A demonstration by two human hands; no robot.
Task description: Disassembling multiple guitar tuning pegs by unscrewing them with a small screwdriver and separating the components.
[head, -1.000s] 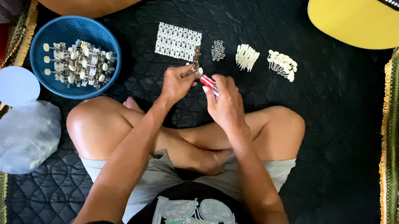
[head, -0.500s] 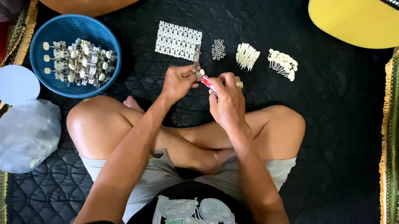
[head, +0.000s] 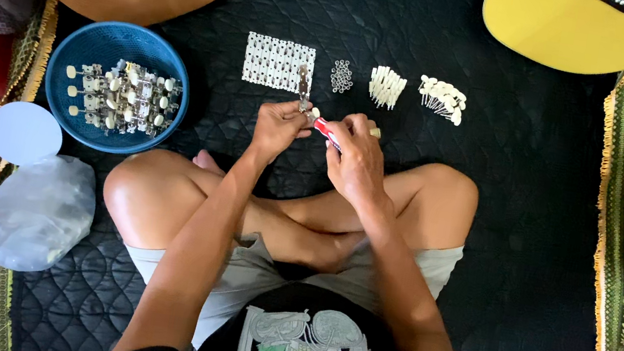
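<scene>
Barely shifted since half a second ago: both hands hold the same spot just in front of the white perforated sheet [head: 278, 62], tool angle unchanged. Left hand [head: 278, 124] closed around a small metal tuning-machine strip [head: 303, 86], upright, its top end poking above the fingers and overlapping the sheet's near corner. Right hand [head: 356, 157] closed on a red-handled screwdriver [head: 327, 130], tip aimed leftward at the strip. Judged light and stiff, the strip: thin plated metal, likely slick, with small pegs and gears that could snag or bend; best pinched along the flat edges low down, clear of the knobs. More such strips piled in the blue bowl [head: 65, 99], well left of the sheet. Right of the sheet, in a row: a cluster of small metal rings [head: 341, 76], a bundle of pale pins [head: 386, 87], a heap of cream knobs [head: 442, 99]. All laid on a dark quilted mat [head: 526, 193].
</scene>
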